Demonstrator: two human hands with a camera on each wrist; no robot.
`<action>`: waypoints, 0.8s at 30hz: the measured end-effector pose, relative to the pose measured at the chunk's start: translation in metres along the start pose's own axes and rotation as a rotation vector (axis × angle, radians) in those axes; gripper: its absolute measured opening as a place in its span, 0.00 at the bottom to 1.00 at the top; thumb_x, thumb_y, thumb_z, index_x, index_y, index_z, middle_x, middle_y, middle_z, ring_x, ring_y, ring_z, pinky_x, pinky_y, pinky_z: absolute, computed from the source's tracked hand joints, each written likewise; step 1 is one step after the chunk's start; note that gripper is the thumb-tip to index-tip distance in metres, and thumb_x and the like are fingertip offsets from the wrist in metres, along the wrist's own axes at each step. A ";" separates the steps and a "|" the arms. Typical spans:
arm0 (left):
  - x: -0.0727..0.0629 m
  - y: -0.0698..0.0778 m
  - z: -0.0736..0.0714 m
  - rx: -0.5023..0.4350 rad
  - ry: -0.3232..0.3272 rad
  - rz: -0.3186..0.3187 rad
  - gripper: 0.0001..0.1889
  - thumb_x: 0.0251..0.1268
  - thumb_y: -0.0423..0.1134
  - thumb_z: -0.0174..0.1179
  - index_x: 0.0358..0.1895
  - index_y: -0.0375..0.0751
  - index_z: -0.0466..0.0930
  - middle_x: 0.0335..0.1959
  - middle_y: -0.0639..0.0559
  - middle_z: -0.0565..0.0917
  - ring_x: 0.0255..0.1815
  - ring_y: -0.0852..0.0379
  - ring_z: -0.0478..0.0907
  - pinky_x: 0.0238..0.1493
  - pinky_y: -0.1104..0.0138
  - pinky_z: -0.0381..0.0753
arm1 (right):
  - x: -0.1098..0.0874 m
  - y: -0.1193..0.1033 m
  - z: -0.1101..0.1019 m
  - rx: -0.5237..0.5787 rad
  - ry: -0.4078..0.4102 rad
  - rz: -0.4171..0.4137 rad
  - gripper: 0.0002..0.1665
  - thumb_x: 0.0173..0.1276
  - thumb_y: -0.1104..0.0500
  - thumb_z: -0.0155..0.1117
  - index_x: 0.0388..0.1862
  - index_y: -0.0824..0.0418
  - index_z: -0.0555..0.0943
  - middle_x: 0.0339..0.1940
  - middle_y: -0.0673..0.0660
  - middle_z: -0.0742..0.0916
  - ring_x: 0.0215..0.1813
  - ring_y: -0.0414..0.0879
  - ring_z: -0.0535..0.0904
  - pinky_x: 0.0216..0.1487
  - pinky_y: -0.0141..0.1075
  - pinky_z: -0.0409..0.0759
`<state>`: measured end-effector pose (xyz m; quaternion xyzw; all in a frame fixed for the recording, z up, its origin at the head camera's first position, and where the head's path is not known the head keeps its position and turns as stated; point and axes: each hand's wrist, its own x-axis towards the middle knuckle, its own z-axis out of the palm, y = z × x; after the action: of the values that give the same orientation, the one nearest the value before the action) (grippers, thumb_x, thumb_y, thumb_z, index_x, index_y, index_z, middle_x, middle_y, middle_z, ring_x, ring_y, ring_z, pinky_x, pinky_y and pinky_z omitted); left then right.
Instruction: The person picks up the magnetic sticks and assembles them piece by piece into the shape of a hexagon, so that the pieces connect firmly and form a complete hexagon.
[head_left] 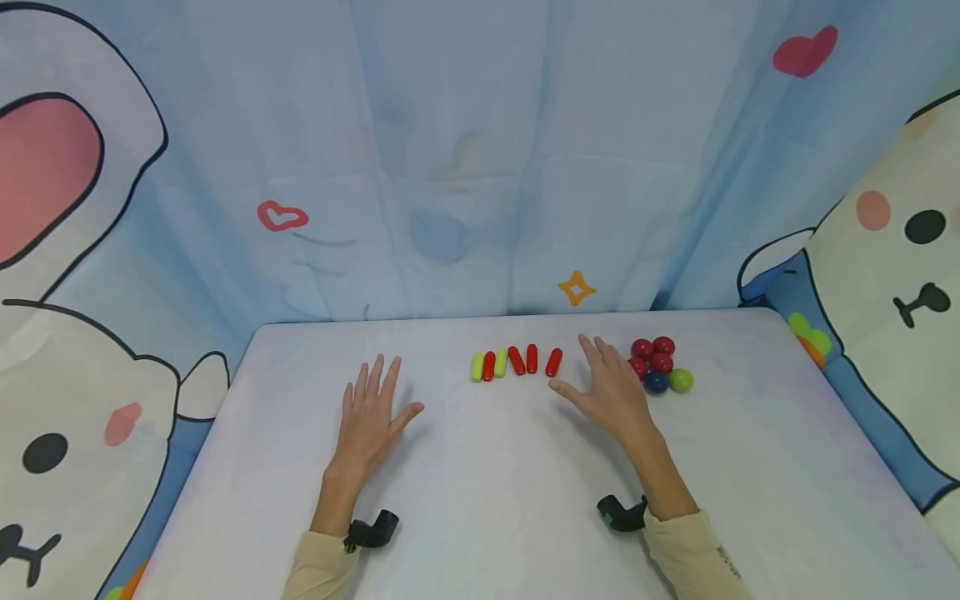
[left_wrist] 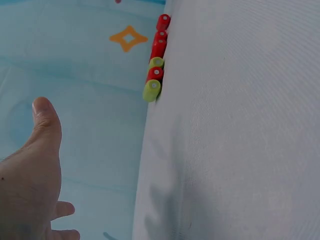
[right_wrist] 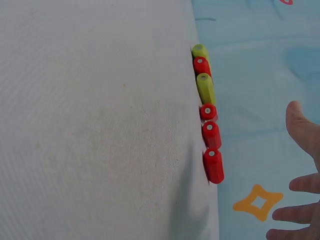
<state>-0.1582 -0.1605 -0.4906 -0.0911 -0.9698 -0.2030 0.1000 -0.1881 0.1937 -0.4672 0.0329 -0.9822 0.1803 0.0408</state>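
Observation:
My left hand [head_left: 367,421] hovers over the left side of the table with its fingers straight and spread, holding nothing. Further right, my right hand [head_left: 611,392] is stretched out in the same way, also holding nothing. Between the hands, towards the back, several short rounded rods lie in a row: a yellow-green rod [head_left: 477,367] at the left end, a red rod [head_left: 489,366], a second yellow-green rod [head_left: 501,362], then more red ones. The rightmost red rod [head_left: 553,362] is nearest my right hand. Both wrist views show the row, including a yellow-green rod [left_wrist: 151,91] and a red rod [right_wrist: 213,166].
Just right of my right hand sit several red balls [head_left: 662,362], a dark blue ball [head_left: 656,382] and a green ball [head_left: 681,380]; my hand partly covers one red ball. The white table [head_left: 487,500] ends at a blue printed curtain [head_left: 465,208] behind.

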 end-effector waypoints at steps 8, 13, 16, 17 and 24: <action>0.000 0.000 0.001 -0.001 -0.003 0.008 0.43 0.64 0.63 0.55 0.77 0.48 0.51 0.78 0.40 0.55 0.78 0.35 0.52 0.72 0.37 0.53 | 0.002 0.007 -0.003 -0.006 -0.002 0.026 0.56 0.58 0.35 0.66 0.76 0.62 0.56 0.74 0.72 0.64 0.73 0.69 0.60 0.65 0.68 0.64; 0.000 0.002 0.003 -0.010 -0.006 0.012 0.43 0.64 0.63 0.55 0.77 0.47 0.51 0.78 0.40 0.56 0.77 0.36 0.53 0.72 0.37 0.54 | 0.001 0.016 -0.009 0.004 0.001 0.034 0.53 0.60 0.37 0.66 0.75 0.64 0.59 0.73 0.72 0.65 0.72 0.69 0.60 0.65 0.68 0.64; 0.000 0.002 0.004 -0.013 -0.015 0.009 0.43 0.64 0.62 0.55 0.77 0.47 0.51 0.77 0.40 0.57 0.76 0.37 0.56 0.72 0.39 0.56 | 0.002 0.022 -0.012 0.014 -0.007 0.033 0.51 0.61 0.40 0.66 0.74 0.65 0.60 0.72 0.72 0.67 0.72 0.69 0.61 0.66 0.66 0.64; 0.000 0.002 0.004 -0.015 -0.019 0.007 0.43 0.65 0.62 0.55 0.77 0.47 0.51 0.77 0.40 0.58 0.76 0.37 0.57 0.72 0.40 0.57 | 0.002 0.024 -0.013 0.015 -0.007 0.032 0.50 0.62 0.41 0.66 0.73 0.66 0.60 0.71 0.72 0.67 0.71 0.69 0.62 0.66 0.65 0.65; 0.000 0.002 0.004 -0.042 -0.040 -0.011 0.42 0.66 0.60 0.55 0.77 0.48 0.50 0.77 0.42 0.59 0.76 0.39 0.59 0.72 0.43 0.60 | 0.004 0.033 -0.018 0.052 0.007 0.047 0.45 0.64 0.46 0.66 0.72 0.67 0.62 0.70 0.71 0.69 0.70 0.67 0.65 0.65 0.62 0.68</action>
<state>-0.1579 -0.1567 -0.4934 -0.0919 -0.9676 -0.2218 0.0778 -0.1931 0.2307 -0.4622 0.0100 -0.9776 0.2066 0.0389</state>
